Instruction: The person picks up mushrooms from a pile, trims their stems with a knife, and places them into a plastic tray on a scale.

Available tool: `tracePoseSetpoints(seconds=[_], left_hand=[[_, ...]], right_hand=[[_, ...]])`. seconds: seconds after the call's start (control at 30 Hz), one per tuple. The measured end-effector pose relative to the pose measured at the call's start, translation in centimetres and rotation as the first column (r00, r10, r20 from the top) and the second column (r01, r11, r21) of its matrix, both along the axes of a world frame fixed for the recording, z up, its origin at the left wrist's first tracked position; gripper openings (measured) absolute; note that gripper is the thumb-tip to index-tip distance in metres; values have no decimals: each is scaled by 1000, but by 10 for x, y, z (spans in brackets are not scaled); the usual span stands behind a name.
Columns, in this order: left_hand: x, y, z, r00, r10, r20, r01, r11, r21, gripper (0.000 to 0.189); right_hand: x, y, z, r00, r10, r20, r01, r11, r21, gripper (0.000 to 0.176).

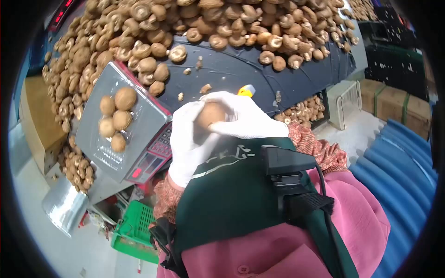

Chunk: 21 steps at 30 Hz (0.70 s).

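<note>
A brown shiitake mushroom [212,114] is held between my two white-gloved hands, in front of the dark green apron. My left hand [186,139] closes round its left side, and part of the cap is hidden by the fingers. From the right, my right hand [250,116] grips it with thumb and fingers. Left of my hands stands a digital scale [85,136] with several mushrooms [122,119] on its plate. A small yellow and white object [247,91] lies on the table just beyond my right hand.
A large heap of mushrooms [232,23] covers the far part of the dark table surface [222,60]. Below left are a metal bucket [67,206] and a green crate [139,222]. Cardboard boxes [391,104] and blue corrugated sheeting [394,157] are at right.
</note>
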<state>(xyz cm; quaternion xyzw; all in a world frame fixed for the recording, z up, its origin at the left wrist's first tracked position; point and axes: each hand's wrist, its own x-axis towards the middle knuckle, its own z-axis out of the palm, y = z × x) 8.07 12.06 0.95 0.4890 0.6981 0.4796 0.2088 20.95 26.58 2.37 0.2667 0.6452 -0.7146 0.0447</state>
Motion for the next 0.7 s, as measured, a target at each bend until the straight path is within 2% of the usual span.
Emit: tracePoseSetpoints(seconds=[0.03,0.13,0.23,0.27,0.3,0.37,0.4,0.43,0.5,0.53,0.57,0.63,0.67,0.7], left_hand=[[0,1,-1,998,-32,60,34,999,-31,65],[3,9,1,993,-106,49,110,991,-79,72],[5,17,-4,984,-176,39,179,981,-78,76],[8,21,-4,987,-159,36,160,987,-30,77],[10,24,-9,988,-151,-36,150,989,-19,74],[6,27,-12,982,-179,-57,179,984,-5,67],[6,28,-11,990,-136,-38,137,990,27,63],[2,24,-8,996,-83,30,83,996,13,62],[-10,14,2,988,37,149,-35,999,-20,61],[-14,4,1,923,190,336,-174,982,-76,60],[-21,-4,5,849,267,456,-274,960,-52,61],[-38,-21,23,784,446,432,-475,879,-45,62],[-50,-36,18,804,523,282,-549,836,16,62],[-61,-52,16,755,631,175,-645,763,31,60]], right_hand=[[4,3,-1,1000,-4,-7,4,1000,9,58],[25,12,4,989,-146,-6,144,985,-98,57],[41,4,-16,960,-275,-53,274,961,-31,61],[40,-1,-22,946,-312,-90,310,950,-41,65],[39,-4,-24,950,-300,-90,296,954,-57,67],[30,-12,-25,894,-395,-212,343,908,-242,67],[27,-10,-19,892,-377,-250,333,921,-201,67],[30,-4,-13,933,-346,-101,319,923,-215,66],[31,-2,-19,918,-375,-129,352,921,-168,60],[32,2,-20,923,-373,-91,358,922,-145,57],[32,7,-20,929,-365,-56,356,926,-124,53],[34,11,-26,931,-358,-77,357,934,-20,47],[33,12,-27,930,-366,-36,367,930,15,46],[31,11,-27,926,-377,6,376,925,51,45]])
